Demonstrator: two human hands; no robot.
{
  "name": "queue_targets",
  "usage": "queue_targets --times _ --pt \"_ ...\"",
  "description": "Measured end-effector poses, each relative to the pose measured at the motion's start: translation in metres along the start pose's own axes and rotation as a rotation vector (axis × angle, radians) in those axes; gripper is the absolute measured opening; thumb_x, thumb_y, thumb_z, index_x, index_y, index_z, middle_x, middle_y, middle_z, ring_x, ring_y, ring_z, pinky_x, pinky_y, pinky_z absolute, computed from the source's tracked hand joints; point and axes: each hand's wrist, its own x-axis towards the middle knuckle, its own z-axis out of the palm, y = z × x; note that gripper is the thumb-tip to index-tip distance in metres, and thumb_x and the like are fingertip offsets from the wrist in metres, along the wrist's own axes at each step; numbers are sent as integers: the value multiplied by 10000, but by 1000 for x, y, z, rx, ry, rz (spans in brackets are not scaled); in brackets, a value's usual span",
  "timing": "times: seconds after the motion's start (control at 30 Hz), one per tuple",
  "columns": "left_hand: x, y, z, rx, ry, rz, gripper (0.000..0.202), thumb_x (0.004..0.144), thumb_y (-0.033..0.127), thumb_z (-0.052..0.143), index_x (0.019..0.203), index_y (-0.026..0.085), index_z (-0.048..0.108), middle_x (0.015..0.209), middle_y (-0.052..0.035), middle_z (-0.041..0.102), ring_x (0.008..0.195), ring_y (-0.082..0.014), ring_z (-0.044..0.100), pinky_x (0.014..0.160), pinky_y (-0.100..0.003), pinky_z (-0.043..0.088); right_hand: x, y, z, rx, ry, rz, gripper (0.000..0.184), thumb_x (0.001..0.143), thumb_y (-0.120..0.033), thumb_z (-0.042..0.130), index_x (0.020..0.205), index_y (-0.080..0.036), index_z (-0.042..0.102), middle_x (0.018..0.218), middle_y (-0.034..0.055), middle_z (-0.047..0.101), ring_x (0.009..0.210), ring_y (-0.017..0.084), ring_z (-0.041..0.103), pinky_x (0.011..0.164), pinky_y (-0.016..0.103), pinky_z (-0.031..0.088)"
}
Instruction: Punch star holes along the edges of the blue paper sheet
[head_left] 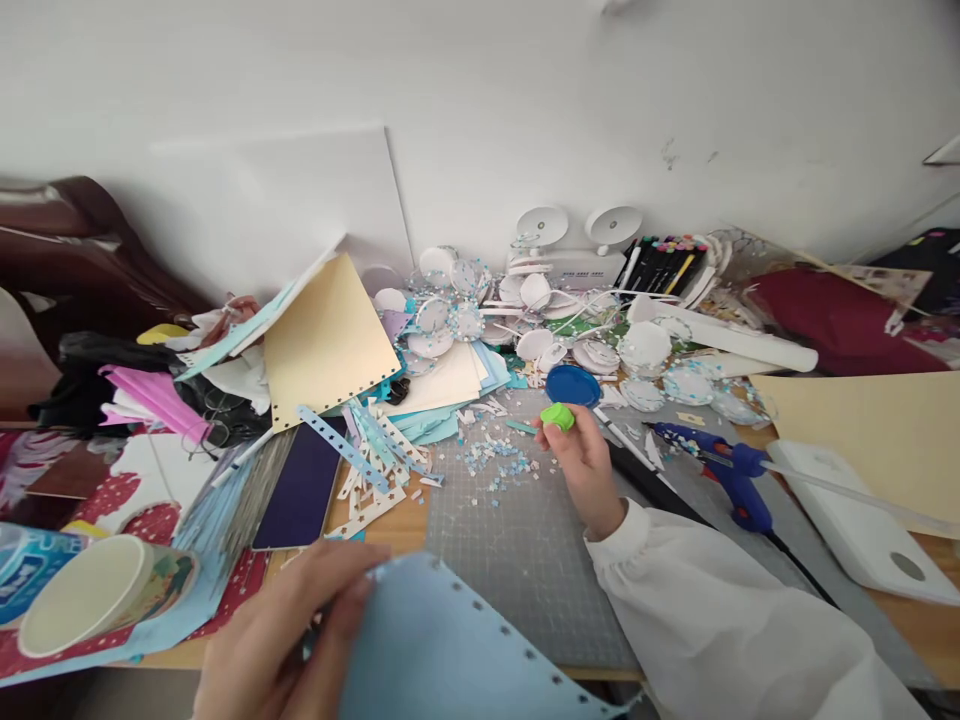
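My left hand is closed on the edge of a light blue paper sheet at the bottom of the view. A row of small dark holes runs along the sheet's edge. Between the thumb and fingers of my right hand is a small green paper punch, held above the grey cutting mat. Below and left of it, tiny blue and white paper cutouts are scattered on the mat. Strips of paper with star-shaped holes lie in a heap at the mat's left edge.
A blue glue gun lies on the right, near a white flat device. A paper cup stands at the left front. White discs with beaded wire, a blue lid and markers crowd the back.
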Motion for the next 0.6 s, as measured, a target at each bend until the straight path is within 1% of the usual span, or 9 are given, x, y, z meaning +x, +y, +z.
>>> queue_targets --times 0.07,0.1,0.17,0.2,0.27,0.3,0.37,0.43,0.6 --pt "0 -12 -1 -30 147 -198 100 810 284 622 892 268 677 754 15 682 607 -129 609 560 -193 504 0 4 1 -12 1 -3 231 866 -434 586 934 -224 516 809 12 542 730 156 545 703 299 480" --pt "0 -19 -1 -68 218 -310 123 779 334 658 869 253 677 754 13 678 624 -134 607 544 -186 499 -1 5 2 -18 -8 -6 239 863 -438 588 938 -223 514 806 13 540 737 160 543 701 298 474" --pt "0 -33 -1 -186 338 -555 272 700 423 723 892 238 674 763 8 668 677 -148 607 525 -175 489 -4 9 3 -25 -35 -4 253 861 -444 584 962 -223 512 821 18 545 742 166 542 694 298 466" --pt "0 -40 -2 -269 368 -672 352 657 448 750 929 238 674 812 2 676 740 -162 620 539 -171 495 -5 11 3 -24 -57 4 261 860 -449 581 970 -223 512 827 20 545 722 164 535 670 294 464" --pt "2 -53 -4 -436 446 -832 475 553 467 801 950 243 667 877 0 680 801 -176 627 531 -161 494 -7 14 5 -43 -73 4 271 858 -451 580 990 -222 519 834 20 534 727 168 535 655 289 461" --pt "3 -58 -6 -503 465 -874 528 511 446 825 972 247 662 924 -2 679 845 -184 629 547 -160 501 -8 14 5 -48 -78 -6 273 850 -447 591 986 -219 527 829 20 529 726 169 534 653 289 463" --pt "3 -67 -9 -589 470 -889 582 457 403 851 980 243 651 968 -12 678 915 -202 629 604 -173 523 -10 15 6 -56 -85 -9 261 851 -436 593 979 -217 533 806 14 524 705 168 529 643 287 463" --pt "2 -73 -13 -578 412 -809 562 471 395 847 970 233 646 966 -25 679 943 -220 629 661 -207 540 -10 15 7 -50 -88 6 258 853 -438 587 979 -220 529 800 12 530 696 170 531 638 288 464" --pt "-8 -76 -24 -182 255 -491 356 613 469 748 852 214 681 825 -34 667 767 -200 615 629 -243 505 -10 14 7 -40 -79 21 257 851 -457 579 941 -224 519 752 -1 534 658 170 534 630 293 459"
